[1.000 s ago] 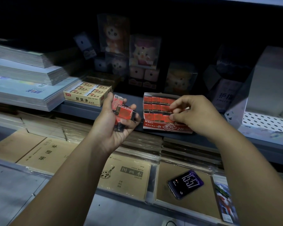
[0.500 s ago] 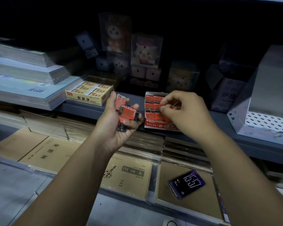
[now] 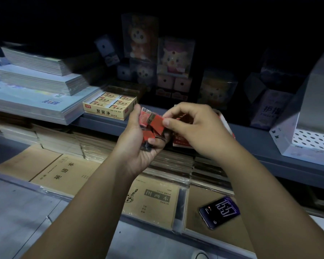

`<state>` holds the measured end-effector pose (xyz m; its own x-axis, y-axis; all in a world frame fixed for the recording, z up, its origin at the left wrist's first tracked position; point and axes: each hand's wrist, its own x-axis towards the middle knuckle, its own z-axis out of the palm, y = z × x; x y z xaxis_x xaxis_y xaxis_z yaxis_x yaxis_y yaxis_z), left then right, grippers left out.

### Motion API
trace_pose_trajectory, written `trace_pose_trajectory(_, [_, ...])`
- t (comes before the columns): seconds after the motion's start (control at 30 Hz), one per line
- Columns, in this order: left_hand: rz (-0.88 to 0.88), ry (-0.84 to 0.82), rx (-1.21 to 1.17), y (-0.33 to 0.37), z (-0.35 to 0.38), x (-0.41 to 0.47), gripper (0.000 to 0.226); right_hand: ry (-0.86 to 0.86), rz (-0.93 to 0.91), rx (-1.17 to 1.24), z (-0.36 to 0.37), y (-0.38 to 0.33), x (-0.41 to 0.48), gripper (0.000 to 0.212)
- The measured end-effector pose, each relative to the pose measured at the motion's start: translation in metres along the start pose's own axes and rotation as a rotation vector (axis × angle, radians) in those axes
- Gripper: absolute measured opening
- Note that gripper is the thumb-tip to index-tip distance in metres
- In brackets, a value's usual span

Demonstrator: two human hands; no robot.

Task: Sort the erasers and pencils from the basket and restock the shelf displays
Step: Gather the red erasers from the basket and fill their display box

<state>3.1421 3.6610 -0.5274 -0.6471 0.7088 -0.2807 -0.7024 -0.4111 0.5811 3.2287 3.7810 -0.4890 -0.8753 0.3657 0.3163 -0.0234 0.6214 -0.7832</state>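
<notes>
Pinching one red eraser (image 3: 156,122) with thumb and finger, the right hand (image 3: 193,129) seemed to pick it from the bunch (image 3: 146,137) the left hand (image 3: 137,152) gripped. Next it likely needed slotting into the red box (image 3: 181,142) just behind.

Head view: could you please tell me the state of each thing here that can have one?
Left hand, gripping a bunch of red erasers.
Right hand, pinching the top eraser of that bunch.
Red display box, on the shelf, mostly hidden behind the pinching hand.
Yellow eraser box, open-topped, rows appear full.
Phone, screen lit, lying flat on a brown notebook.
</notes>
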Motion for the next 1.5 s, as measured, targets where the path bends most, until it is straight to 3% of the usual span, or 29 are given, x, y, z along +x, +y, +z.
trace_pose_trajectory(0.2, [-0.003,-0.013,0.012,0.000,0.000,0.002,0.065,0.124,0.191,0.296,-0.025,0.012,0.002,0.012])
trace_pose_trajectory(0.47, [-0.059,-0.026,0.043,0.000,-0.001,-0.003,0.062,0.203,0.249,-0.066,-0.067,0.032,-0.009,0.013])
trace_pose_trajectory(0.6, [-0.055,-0.017,0.079,-0.002,-0.002,-0.006,0.062,0.153,0.242,-0.231,-0.072,0.034,-0.013,0.013])
trace_pose_trajectory(0.87, [-0.044,-0.024,0.120,-0.004,-0.003,-0.013,0.061,0.088,0.234,-0.269,-0.073,0.031,-0.017,0.023])
trace_pose_trajectory(1.13, [-0.041,-0.031,0.137,-0.008,-0.005,-0.016,0.063,0.151,0.306,-0.307,-0.067,0.034,-0.013,0.018])
trace_pose_trajectory(1.5, [-0.048,-0.035,0.142,-0.010,-0.007,-0.012,0.063,0.014,0.309,-0.433,-0.071,0.029,-0.012,0.020])
